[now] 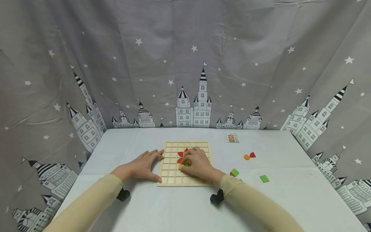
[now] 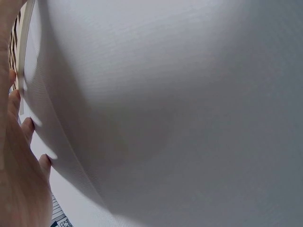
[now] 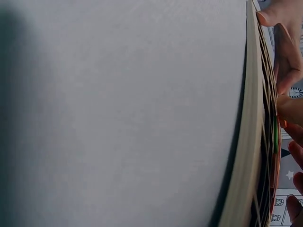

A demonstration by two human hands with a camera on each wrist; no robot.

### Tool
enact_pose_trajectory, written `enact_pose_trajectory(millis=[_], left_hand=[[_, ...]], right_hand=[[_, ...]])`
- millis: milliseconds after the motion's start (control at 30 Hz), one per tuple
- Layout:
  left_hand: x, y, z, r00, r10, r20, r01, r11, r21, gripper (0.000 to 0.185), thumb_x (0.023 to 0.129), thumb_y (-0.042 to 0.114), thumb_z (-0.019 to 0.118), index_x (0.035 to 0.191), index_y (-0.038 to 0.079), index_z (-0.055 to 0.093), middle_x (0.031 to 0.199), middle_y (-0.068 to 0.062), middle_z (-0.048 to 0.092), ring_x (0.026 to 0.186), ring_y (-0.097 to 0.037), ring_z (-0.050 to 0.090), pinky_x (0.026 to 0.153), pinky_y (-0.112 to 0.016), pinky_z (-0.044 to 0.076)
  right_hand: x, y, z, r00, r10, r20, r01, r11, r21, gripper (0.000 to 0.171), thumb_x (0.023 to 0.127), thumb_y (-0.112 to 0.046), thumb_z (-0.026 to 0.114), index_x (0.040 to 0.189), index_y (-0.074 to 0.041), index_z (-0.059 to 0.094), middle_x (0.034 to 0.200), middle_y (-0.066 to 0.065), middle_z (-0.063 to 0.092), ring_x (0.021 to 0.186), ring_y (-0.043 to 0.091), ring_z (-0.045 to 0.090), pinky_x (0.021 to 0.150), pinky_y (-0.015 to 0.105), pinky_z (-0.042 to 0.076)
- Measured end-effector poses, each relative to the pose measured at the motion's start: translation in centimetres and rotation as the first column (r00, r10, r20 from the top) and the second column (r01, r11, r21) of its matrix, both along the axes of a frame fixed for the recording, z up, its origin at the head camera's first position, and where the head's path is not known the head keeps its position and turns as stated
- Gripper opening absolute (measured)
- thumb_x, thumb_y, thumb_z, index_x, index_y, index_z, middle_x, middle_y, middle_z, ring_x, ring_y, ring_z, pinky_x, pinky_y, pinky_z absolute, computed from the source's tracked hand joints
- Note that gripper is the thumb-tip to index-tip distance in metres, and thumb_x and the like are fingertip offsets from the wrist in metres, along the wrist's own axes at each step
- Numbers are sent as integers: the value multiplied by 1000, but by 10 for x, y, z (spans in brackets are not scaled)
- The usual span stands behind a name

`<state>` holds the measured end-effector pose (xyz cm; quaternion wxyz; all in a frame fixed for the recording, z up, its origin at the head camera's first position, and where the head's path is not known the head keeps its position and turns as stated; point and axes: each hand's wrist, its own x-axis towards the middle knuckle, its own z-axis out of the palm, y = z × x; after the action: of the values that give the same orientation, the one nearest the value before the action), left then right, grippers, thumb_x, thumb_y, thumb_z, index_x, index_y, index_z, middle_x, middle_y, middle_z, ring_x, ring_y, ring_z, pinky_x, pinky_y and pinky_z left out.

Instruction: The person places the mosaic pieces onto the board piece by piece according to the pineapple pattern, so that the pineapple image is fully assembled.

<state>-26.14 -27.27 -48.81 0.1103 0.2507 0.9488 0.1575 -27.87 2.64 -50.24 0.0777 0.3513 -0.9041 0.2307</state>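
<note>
Resting flat at the left edge of the wooden grid board, the left hand lies with its fingers straight and spread, the fingertips touching the board's near-left rim and holding nothing. The board sits near the middle of the pale table, its small square cells mostly bare. Around its centre lie red petal-shaped pieces, and just beside them an orange piece and a green piece, both under the curled fingers of the right hand, which seem to pinch or press them into a cell; which of the two is actually gripped I cannot tell.

These pieces look like thin, stiff, light tiles, probably smooth and easy to let slip, so a pinch by the edges with fingertips would suit them. The board looks rigid and light enough to slide, which would explain the steadying left hand.

Further right, loose on the table, are an orange piece and a red one touching each other, a green square over a red piece, and another green square. A small pattern card lies at the far side.

The right hand covers the cells beneath it. The wrist views show little: mostly blurred table surface, with the board's edge and fingertips at the frame border.
</note>
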Motion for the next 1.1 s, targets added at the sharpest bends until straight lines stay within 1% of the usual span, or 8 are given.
enact_pose_trajectory(millis=[233, 467, 633, 833, 967, 1100], left_hand=[[0, 2, 2, 1000, 2, 8, -2, 1000, -8, 104, 70, 78, 76, 148, 15, 47, 169, -6, 23, 154, -37, 19, 124, -60, 12], [1, 2, 3, 1000, -2, 0, 2, 1000, -7, 106, 70, 78, 77, 149, 14, 46, 169, -7, 24, 153, -38, 20, 124, -61, 12], [0, 2, 2, 1000, -4, -4, 4, 1000, -6, 105, 69, 78, 77, 148, 15, 47, 169, -6, 24, 153, -38, 20, 124, -60, 12], [-1, 2, 0, 1000, 5, -2, -5, 1000, -11, 105, 69, 80, 76, 148, 16, 47, 168, -6, 24, 153, -38, 20, 124, -61, 12], [-1, 2, 0, 1000, 12, -6, -12, 1000, -11, 105, 68, 79, 77, 147, 16, 48, 168, -7, 25, 153, -39, 20, 124, -60, 12], [0, 2, 0, 1000, 17, -4, -17, 1000, -6, 105, 68, 78, 78, 146, 15, 48, 168, -8, 26, 153, -39, 21, 124, -60, 12]], right_hand=[[-1, -5, -2, 999, -34, 24, 33, 999, 20, 23, 88, -47, 79, 96, -25, 80, 120, -8, 65, 115, 19, 49, 95, 37, 43], [1, -6, -1, 998, -34, 50, 34, 999, 2, 24, 87, -47, 80, 96, -25, 79, 120, -7, 65, 119, 21, 48, 99, 39, 43], [1, -7, -1, 998, -44, 44, 44, 999, 14, 19, 89, -44, 79, 96, -26, 78, 119, -7, 65, 120, 21, 48, 99, 40, 43], [1, -6, 0, 998, -46, 49, 47, 999, -6, 16, 89, -39, 78, 96, -25, 79, 118, -6, 65, 118, 20, 48, 99, 40, 43], [-2, 4, 2, 997, -56, 60, 58, 998, -39, 16, 89, -38, 78, 98, -25, 79, 116, -6, 65, 116, 21, 48, 98, 41, 43], [-7, 33, 8, 992, -101, 77, 108, 990, -91, 19, 88, -34, 80, 101, -21, 81, 115, -3, 66, 115, 24, 49, 97, 44, 41]])
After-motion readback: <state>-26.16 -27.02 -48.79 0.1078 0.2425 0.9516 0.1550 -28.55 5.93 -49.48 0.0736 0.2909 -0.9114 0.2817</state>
